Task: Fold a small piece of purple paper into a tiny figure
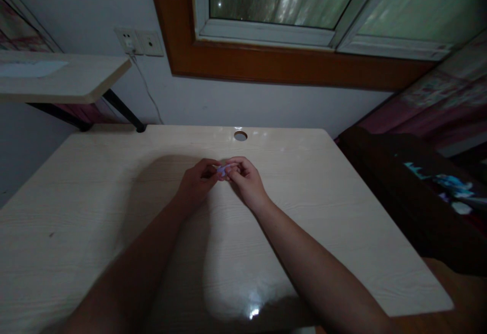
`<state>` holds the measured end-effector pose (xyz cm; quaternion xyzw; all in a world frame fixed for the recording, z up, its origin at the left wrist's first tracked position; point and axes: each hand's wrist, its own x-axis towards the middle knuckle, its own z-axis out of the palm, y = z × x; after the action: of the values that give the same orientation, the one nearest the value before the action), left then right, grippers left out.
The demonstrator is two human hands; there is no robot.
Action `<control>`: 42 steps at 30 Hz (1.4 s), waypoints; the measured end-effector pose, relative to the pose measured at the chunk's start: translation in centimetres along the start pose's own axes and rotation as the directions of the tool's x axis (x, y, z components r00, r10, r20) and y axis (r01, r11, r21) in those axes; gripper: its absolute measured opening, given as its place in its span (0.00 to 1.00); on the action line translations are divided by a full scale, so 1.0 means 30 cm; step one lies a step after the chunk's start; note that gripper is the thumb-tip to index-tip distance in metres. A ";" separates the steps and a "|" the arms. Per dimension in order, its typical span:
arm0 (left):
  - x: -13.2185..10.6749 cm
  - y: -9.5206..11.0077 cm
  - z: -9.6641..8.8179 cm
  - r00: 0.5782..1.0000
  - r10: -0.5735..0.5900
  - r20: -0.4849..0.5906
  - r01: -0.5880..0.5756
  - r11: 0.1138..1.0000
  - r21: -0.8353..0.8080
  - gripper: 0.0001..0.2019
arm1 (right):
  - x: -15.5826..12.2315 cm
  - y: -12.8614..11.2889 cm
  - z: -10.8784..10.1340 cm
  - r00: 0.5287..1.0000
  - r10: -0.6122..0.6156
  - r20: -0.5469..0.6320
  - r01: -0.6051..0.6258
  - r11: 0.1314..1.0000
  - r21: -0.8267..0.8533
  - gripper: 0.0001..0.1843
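A small pale purple object is pinched between my two hands, over the far middle of the pale wood-grain desk. My left hand grips its left side with thumb and fingers closed. On the other side, my right hand has its thumb and fingers closed on the same object. The fingertips of both hands nearly meet and cover much of it, so its kind cannot be made out.
Behind the hands, the desk has a round cable hole. A raised shelf on black legs stands at the back left, with a white cable hanging from a wall socket. Dark furniture lies beyond the right edge.
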<state>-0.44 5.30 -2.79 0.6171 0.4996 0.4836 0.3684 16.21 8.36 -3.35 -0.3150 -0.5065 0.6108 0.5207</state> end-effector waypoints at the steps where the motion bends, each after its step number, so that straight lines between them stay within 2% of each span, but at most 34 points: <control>1: 0.000 0.000 0.000 1.000 -0.006 0.005 0.006 1.000 -0.015 0.14 | 0.000 -0.001 0.001 1.000 0.003 0.001 -0.003 1.000 0.004 0.12; 11: 0.003 -0.017 0.002 0.995 -0.065 0.082 0.083 0.968 -0.236 0.18 | 0.002 -0.002 0.003 0.999 -0.024 -0.041 0.024 1.000 0.015 0.11; 19: 0.009 -0.016 -0.003 0.996 -0.066 0.054 0.080 0.948 -0.308 0.17 | 0.005 0.012 -0.005 0.999 0.002 0.035 -0.003 0.999 0.032 0.17; 23: 0.008 -0.014 -0.003 0.995 -0.087 0.049 0.097 0.950 -0.296 0.18 | 0.007 0.017 -0.007 0.999 0.026 0.033 -0.027 0.999 0.020 0.20; 42: 0.010 -0.011 -0.002 0.995 -0.065 0.075 0.081 0.968 -0.239 0.17 | 0.004 0.004 0.000 1.000 -0.005 0.016 0.005 1.000 -0.010 0.18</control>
<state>-0.59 5.66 -3.02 0.5646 0.4468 0.5063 0.4746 16.13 8.48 -3.43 -0.3116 -0.5146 0.6095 0.5163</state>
